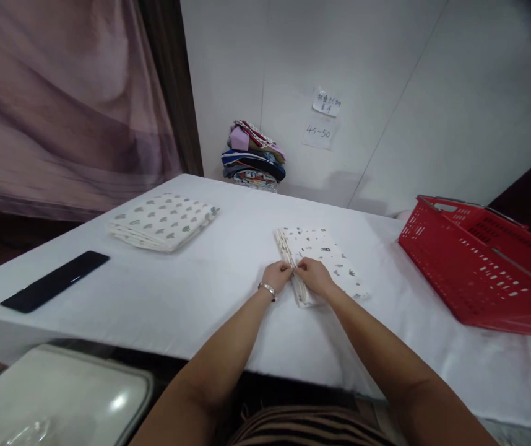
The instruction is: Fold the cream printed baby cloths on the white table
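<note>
A folded white cloth (328, 251) with small dark plant-like prints lies on the white-covered table in front of me. My left hand (276, 276), with a bracelet at the wrist, pinches the layered left edge of this cloth. From the other side my right hand (314, 276) pinches the same edge, and the fingertips of both hands almost meet there. Farther left lies another folded white cloth (166, 218) with grey-green leaf-like prints, apart from both hands.
A red plastic basket (460, 272) stands at the table's right. On the left lies a flat dark strip (56, 282). Behind the table rises a stack of folded fabrics (254, 158) against the wall. A pale, smooth-topped object (70, 390) sits below the front edge at left.
</note>
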`<state>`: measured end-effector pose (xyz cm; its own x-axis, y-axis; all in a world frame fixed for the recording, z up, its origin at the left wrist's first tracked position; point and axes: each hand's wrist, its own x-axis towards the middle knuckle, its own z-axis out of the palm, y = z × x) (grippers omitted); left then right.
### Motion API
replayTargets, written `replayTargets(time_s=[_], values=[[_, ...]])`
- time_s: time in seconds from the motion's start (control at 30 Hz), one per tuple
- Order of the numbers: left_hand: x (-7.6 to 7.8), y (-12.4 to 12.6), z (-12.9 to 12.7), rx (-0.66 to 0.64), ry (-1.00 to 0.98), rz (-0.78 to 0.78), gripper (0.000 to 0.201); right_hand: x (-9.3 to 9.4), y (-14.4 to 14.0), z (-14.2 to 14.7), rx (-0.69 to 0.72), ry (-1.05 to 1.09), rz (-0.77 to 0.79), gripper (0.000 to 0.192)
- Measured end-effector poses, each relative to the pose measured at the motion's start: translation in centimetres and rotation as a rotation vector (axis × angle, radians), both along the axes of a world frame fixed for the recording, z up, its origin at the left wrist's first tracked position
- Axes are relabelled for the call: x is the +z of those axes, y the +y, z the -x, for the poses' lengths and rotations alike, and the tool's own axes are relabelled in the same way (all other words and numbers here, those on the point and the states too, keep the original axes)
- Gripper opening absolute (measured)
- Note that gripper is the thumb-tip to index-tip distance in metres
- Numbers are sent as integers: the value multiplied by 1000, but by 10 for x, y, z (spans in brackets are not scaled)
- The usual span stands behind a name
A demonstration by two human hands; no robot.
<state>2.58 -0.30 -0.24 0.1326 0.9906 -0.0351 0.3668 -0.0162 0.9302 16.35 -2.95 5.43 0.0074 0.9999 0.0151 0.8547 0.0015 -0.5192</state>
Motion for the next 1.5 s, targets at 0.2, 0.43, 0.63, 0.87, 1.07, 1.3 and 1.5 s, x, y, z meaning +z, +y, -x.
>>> replayTargets(time_s=[0.2, 0.43, 0.63, 0.87, 1.07, 1.3, 1.5], values=[[0, -2, 0, -13, 40, -99, 6, -10, 3, -5, 3, 96, -48, 13], [4, -3, 1, -16, 29, -143, 7, -13, 1, -8, -9, 248, -97, 17], [2, -2, 1, -47, 37, -135, 9, -11, -4, -3, -22, 75, -172, 14], [2, -1, 1, -69, 67, -122, 10, -9, -5, 2, 20, -31, -124, 9], [0, 1, 1, -79, 83, -127, 11, -6, -4, 3, 2, -110, -63, 8], [3, -1, 1, -70, 99, -117, 12, -3, -2, 0, 26, -84, -45, 14], [1, 0, 0, -18, 67, -125, 12, -6, -4, -3, 55, 11, -99, 14]])
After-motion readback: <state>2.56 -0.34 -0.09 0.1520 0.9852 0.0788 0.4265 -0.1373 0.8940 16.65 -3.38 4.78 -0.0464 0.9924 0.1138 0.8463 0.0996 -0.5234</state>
